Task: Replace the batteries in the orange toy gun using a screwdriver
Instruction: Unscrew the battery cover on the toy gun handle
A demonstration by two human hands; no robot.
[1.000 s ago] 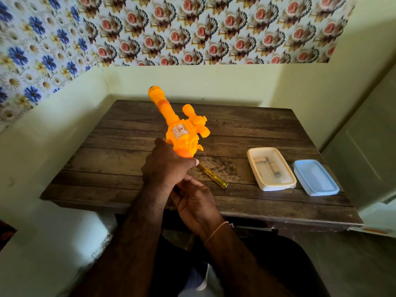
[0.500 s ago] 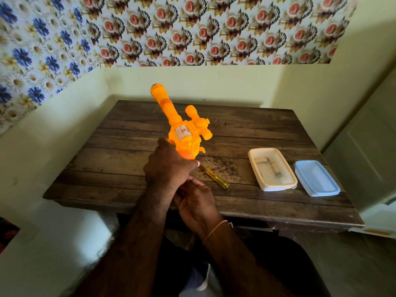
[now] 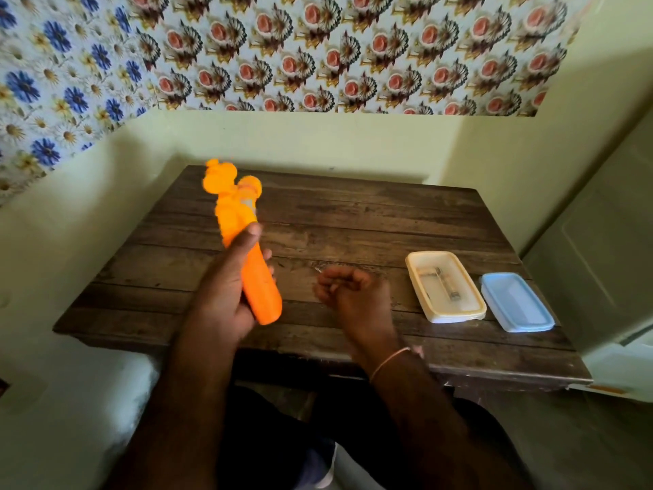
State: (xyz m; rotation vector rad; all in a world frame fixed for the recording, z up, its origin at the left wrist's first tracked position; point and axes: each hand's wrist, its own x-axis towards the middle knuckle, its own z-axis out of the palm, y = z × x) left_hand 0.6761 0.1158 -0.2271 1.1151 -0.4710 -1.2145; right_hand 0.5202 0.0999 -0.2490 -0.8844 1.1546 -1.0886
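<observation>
Head view: wooden table (image 3: pixel 353 221) fills the middle of the frame, set into a pale corner under floral wallpaper. Largest thing in play is the orange toy gun (image 3: pixel 247 249), held off the tabletop in the left hand (image 3: pixel 226 295); fingers and thumb wrap its thick grip end, which points back toward the person, while the barrel end tilts up and away, smeared by motion blur. Out to the right of that grasp, well apart from it, lies a cream tray (image 3: pixel 470 305) with a blue lid or tray (image 3: pixel 519 305) just beside it on the far side. Between the gun and the cream tray sits the right hand (image 3: pixel 353 291), low over the table, fingers curled inward. No screwdriver is plainly visible; it may lie under or inside those curled fingers, but the view does not settle whether the hand holds anything. Inside the cream tray rest small slender metallic pieces (image 3: pixel 447 282), too small to name; could be batteries or tools. Progress, as a judgement: early. Gun looks whole, no open compartment or loose cover showing on the side facing the camera, no screw seen out. Left to do, seemingly everything: find the battery door, back out its screw, swap cells, close and refasten.
</observation>
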